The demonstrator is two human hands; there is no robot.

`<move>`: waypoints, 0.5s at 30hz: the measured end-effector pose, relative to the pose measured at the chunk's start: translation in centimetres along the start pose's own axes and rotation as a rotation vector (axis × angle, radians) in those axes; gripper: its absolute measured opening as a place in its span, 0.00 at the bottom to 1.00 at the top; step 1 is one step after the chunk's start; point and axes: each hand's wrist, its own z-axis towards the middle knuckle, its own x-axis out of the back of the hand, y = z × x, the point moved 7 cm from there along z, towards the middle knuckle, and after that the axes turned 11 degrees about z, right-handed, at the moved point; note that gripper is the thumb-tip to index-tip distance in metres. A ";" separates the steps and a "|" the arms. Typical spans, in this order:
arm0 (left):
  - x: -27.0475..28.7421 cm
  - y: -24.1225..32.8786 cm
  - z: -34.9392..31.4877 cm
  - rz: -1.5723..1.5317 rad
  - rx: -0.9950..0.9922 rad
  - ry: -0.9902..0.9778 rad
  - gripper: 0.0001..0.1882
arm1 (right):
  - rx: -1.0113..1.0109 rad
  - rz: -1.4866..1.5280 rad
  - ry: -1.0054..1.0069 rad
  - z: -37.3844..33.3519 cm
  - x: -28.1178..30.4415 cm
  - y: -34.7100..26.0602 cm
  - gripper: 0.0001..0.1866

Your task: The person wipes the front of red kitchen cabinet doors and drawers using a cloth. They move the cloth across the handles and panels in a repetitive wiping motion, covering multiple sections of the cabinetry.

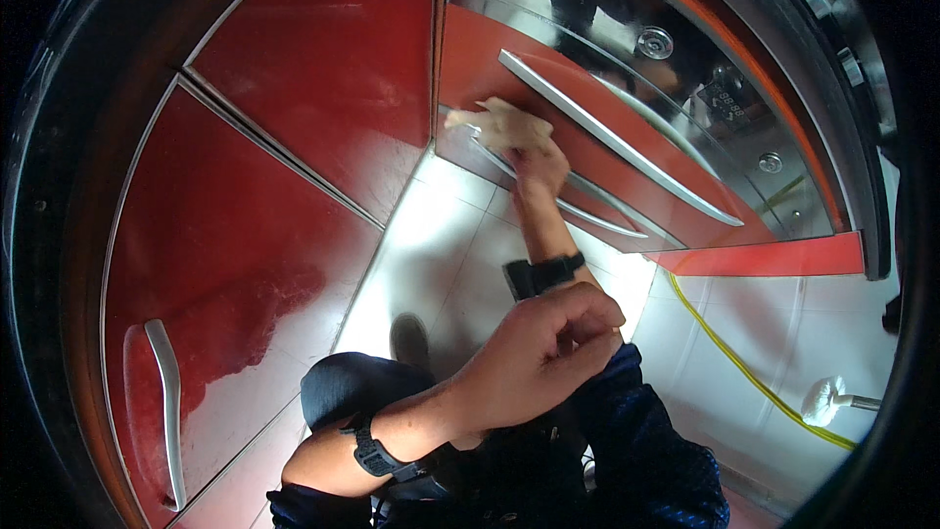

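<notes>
My right hand [543, 162] reaches forward to the lower red front of a built-in appliance [587, 108]. A pale, crumpled cloth [509, 122], smeared by motion, appears to be in its fingers. The cloth lies against the front, by the left end of the lower silver handle [597, 220]. A longer silver handle [617, 137] runs above it. My left hand [548, 348] hangs nearer to me, in front of my right forearm. Its fingers are curled closed, and nothing shows in them. Both wrists wear black bands.
Red glossy cabinet doors [245, 206] fill the left side, one with an upright silver handle [166, 411]. The appliance has a shiny panel with knobs [655, 43]. A yellow hose [744, 367] and a white brush head [822, 400] are at right, above pale floor tiles [460, 235].
</notes>
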 end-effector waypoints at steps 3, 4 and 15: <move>0.2 0.4 -0.2 -0.014 -0.015 0.019 0.11 | 0.037 0.240 -0.077 -1.4 4.4 -4.7 0.18; 0.2 0.4 -0.5 -0.017 -0.001 0.023 0.11 | -0.027 0.254 0.007 -1.5 5.9 -5.3 0.18; 0.6 0.0 -0.7 0.021 -0.022 0.062 0.11 | -0.673 0.577 0.357 -1.8 -4.2 3.3 0.22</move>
